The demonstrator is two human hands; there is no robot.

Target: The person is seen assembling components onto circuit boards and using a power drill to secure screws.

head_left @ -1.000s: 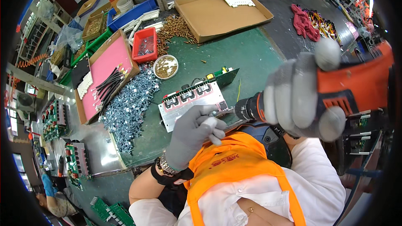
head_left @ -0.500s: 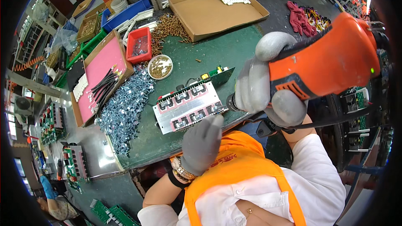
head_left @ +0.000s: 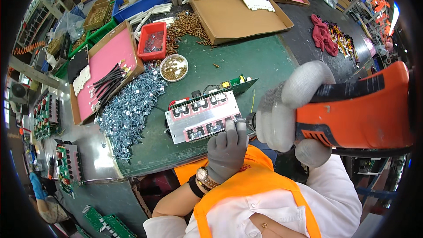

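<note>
On the green bench mat lies a circuit board assembly with a silver heat-sink plate (head_left: 203, 117) that carries two rows of black components on pink pads. A green board (head_left: 244, 87) stands along its far side. My right hand (head_left: 282, 110), in a grey glove, is wrapped round an orange power screwdriver (head_left: 352, 117). Its tip points left at the plate's near right corner; whether it touches a screw is too small to tell. My left hand (head_left: 227, 150), gloved too, stretches its fingers onto that same corner beside the tip. What lies under those fingertips is hidden.
Left of the plate spreads a heap of small metal clips (head_left: 128, 110). Behind it are a round dish of screws (head_left: 174, 79), a red bin (head_left: 152, 53) and a brass-coloured pile (head_left: 187, 26). A cardboard tray (head_left: 242, 22) sits at the back. More board assemblies (head_left: 70, 163) stand at left.
My left hand has moved up onto the plate's near right corner, its fingers now stretched out. The screwdriver has swung lower and more level. The whole view has shifted slightly.
</note>
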